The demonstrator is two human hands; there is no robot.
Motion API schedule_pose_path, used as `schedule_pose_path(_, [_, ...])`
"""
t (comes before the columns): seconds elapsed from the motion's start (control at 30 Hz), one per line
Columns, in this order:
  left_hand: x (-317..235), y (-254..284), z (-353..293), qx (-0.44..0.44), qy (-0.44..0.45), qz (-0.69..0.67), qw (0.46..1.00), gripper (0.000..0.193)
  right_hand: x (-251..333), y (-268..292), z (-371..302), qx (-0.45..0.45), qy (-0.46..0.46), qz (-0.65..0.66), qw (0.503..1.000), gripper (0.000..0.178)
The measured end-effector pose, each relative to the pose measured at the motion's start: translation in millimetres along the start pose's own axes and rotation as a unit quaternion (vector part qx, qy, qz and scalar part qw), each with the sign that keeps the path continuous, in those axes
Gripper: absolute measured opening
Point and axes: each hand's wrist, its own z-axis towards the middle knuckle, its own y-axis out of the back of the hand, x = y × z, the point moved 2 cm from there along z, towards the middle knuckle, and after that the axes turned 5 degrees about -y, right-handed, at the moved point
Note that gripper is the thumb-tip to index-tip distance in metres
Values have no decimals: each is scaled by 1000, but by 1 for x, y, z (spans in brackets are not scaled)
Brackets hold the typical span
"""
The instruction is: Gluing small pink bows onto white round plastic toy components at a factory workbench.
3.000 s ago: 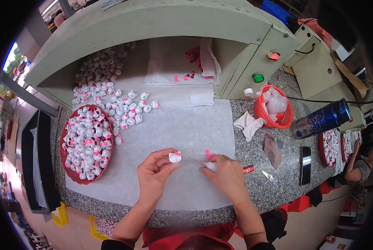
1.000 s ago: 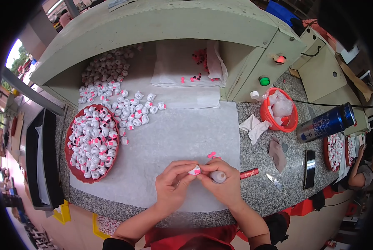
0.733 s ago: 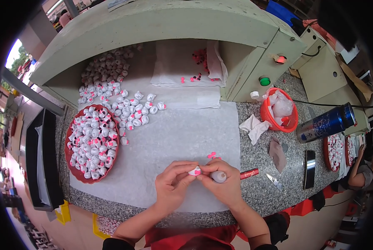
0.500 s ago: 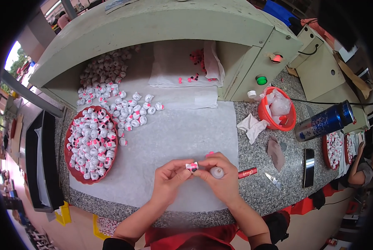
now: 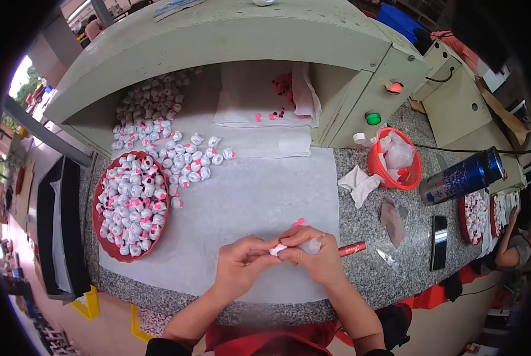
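My left hand [image 5: 240,266] and my right hand [image 5: 314,256] meet over the front of a white sheet [image 5: 242,196] on the counter. Together they pinch a small white cap-like piece [image 5: 277,250] between their fingertips. A whitish lump [image 5: 313,245] sits in my right hand's fingers; I cannot tell what it is. A tiny pink piece [image 5: 299,222] lies on the sheet just beyond my right hand. A red pen-like stick [image 5: 352,249] lies to the right of that hand.
A red tray [image 5: 101,234] full of white-and-pink pieces stands at the left, with more loose pieces [image 5: 188,157] behind it. An orange basket [image 5: 414,172], a blue can [image 5: 462,176], a crumpled cloth [image 5: 360,183], a phone [image 5: 439,240] and a green machine housing [image 5: 360,95] are at the right.
My hands, apart three seconds ago, have come together at the front of the sheet and stay there holding the small white piece between them.
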Motion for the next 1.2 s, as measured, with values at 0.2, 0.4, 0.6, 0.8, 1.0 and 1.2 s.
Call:
schedule_pose_path(0.2, [-1, -6, 0, -42, -21, 58, 997, 25, -4, 2, 1, 4, -34, 63, 997, 14])
schedule_pose_path(0.4, [-2, -2, -1, -37, -40, 102, 993, 22, -2, -7, 4, -1, -25, 62, 998, 12])
schedule_pose_path(0.6, [-28, 11, 5, -84, -43, 255, 962, 18, 1, -18, 3, -63, -20, 8, 998, 16])
schedule_pose_path(0.8, [-87, 106, 17, -307, -169, 673, 652, 21, 18, -3, -4, -142, -10, -51, 988, 21])
schedule_pose_path(1.0, [-40, 88, 91, -147, -154, 644, 734, 21, 7, -10, -3, -119, -7, -81, 990, 22])
schedule_pose_path(1.2, [36, 60, 153, -87, -96, 770, 625, 9, -3, 1, -2, -172, 71, -134, 973, 20])
